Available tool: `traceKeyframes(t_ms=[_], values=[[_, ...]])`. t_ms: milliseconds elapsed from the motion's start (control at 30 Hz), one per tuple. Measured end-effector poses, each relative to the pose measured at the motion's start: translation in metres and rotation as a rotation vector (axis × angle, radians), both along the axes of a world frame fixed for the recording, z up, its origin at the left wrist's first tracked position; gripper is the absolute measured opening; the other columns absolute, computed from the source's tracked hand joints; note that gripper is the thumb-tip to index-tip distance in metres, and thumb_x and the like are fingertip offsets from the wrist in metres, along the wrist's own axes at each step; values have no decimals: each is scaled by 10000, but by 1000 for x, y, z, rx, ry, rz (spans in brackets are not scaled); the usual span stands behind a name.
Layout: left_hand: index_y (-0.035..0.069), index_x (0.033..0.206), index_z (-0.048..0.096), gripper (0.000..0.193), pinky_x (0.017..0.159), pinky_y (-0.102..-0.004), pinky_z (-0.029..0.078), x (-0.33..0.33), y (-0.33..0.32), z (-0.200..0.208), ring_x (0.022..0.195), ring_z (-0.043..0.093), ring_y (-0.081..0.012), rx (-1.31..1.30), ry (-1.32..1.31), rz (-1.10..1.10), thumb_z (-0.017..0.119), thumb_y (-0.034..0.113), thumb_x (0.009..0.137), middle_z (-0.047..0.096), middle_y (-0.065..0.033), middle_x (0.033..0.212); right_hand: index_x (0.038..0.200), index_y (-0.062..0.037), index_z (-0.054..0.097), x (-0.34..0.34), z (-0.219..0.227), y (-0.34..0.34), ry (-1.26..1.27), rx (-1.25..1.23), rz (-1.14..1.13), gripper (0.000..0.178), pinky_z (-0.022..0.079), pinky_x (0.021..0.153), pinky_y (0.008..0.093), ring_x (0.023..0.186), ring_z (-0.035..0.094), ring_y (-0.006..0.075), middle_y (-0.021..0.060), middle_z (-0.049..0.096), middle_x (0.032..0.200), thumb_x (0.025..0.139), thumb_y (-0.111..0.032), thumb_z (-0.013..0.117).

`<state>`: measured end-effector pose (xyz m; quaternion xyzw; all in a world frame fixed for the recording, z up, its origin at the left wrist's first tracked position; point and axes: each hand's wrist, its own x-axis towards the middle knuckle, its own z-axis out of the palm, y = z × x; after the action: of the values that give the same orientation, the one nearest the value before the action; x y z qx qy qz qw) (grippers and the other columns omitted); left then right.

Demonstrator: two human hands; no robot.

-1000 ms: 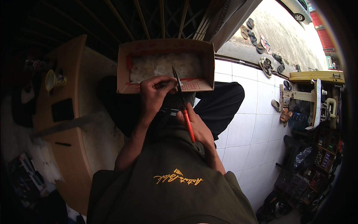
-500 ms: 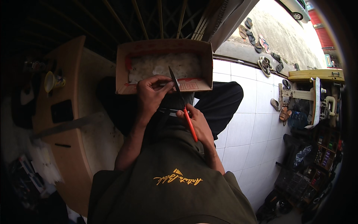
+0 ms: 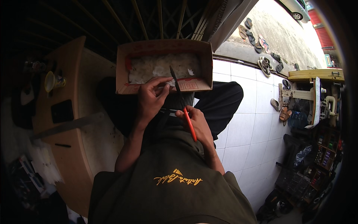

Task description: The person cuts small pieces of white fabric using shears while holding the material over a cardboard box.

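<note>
My right hand is closed round a pair of scissors with red handles and dark pointed blades, seen nearly edge-on. The blades point away from me over the near wall of an open cardboard box. Beside the blades, my left hand pinches a small crumpled white piece between thumb and fingertips. Whether the blades touch that piece I cannot tell. Inside the box lies a layer of whitish scraps, with a brighter loose scrap near its right side.
A wooden table on the left bears a dark flat object, a pen and a yellowish cup. Metal bars stand behind the box. White floor tiles stretch right, toward shoes by a doorway and a cluttered shelf.
A bright white scrap now shows at the box's right side. The white piece in my left fingers is more visible. Both hands and the scissors have shifted only slightly.
</note>
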<state>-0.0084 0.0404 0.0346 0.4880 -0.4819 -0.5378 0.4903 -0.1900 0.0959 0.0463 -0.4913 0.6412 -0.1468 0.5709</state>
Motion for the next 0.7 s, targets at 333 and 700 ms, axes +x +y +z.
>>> traceKeyframes(t_ms=[333, 700], values=[[-61, 1082, 639, 177, 829, -249, 569, -7, -1, 2, 892, 685, -132, 114, 71, 76, 649, 10, 920, 697, -110, 981, 1146, 45, 405, 0, -7, 11, -12, -114, 213, 727, 465, 784, 463, 907, 615, 467, 289, 609, 890, 924, -641, 494], [-30, 1049, 648, 142, 685, -231, 533, -12, 1, 3, 779, 668, -114, 78, 80, 61, 652, 23, 917, 690, -79, 914, 1203, 51, 378, 1, -3, 3, -91, -44, 241, 801, 461, 804, 471, 949, 613, 463, 292, 601, 933, 897, -677, 512]])
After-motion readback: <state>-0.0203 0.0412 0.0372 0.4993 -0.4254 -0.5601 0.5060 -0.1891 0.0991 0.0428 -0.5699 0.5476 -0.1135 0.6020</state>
